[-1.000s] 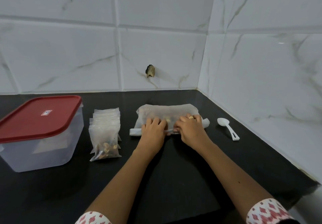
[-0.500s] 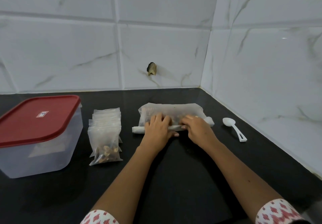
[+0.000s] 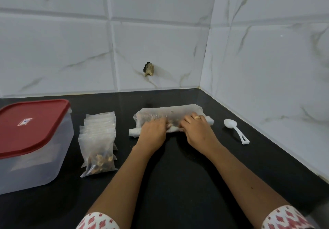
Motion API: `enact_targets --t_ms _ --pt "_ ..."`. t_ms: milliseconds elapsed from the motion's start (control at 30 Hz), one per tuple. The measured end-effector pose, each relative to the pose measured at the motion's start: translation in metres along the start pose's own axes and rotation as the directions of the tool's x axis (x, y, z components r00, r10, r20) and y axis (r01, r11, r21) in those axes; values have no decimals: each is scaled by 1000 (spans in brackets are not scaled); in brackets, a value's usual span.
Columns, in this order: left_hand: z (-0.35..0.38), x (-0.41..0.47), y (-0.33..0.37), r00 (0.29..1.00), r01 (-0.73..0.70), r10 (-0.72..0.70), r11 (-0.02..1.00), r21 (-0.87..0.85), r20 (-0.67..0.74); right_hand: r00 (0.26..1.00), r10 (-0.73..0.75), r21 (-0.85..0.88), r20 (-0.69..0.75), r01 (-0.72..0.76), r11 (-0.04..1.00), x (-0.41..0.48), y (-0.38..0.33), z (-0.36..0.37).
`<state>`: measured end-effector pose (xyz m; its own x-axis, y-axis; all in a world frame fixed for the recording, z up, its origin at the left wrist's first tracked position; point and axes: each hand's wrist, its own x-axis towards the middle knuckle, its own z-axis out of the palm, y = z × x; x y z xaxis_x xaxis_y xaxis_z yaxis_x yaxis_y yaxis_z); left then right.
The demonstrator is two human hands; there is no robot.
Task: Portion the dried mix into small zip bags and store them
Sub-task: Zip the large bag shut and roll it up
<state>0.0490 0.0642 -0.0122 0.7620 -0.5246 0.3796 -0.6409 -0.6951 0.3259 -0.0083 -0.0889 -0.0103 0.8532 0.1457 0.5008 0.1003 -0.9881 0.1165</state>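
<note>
On the black tabletop (image 3: pixel 178 175) the big bag of dried mix (image 3: pixel 170 112) lies crosswise at 12 o'clock, its near edge rolled up. The left hand (image 3: pixel 153 134) and right hand (image 3: pixel 197 130) each have their grip curled over that roll. At 9 o'clock from it lies the stack of small zip bags (image 3: pixel 98 139), with the red-lidded container (image 3: pixel 35 166) beyond. The white spoon (image 3: pixel 236 131) lies at 3 o'clock.

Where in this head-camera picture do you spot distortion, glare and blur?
Head view: wall tile lines bow from the wide lens; a small glare spot on the right wall; left hand and right hand on the large bag look slightly soft; the spoon is crisp.
</note>
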Motion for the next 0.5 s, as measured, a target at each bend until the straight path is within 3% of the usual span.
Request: enact_targets --t_ms 100,267,400,500 --pt "-8 -2 -2 998 -11 23 986 -167 66 998 16 -1 55 -16 1000 7 -2 -1" --pt "-5 -2 -5 994 -51 71 974 223 -84 996 84 130 42 -89 987 11 5 6" --pt "-3 3 -10 994 4 13 988 156 -104 998 61 245 11 -61 968 2 12 -3" --pt "-6 4 -9 997 34 -25 992 123 -75 997 18 114 78 -27 993 4 11 -7"
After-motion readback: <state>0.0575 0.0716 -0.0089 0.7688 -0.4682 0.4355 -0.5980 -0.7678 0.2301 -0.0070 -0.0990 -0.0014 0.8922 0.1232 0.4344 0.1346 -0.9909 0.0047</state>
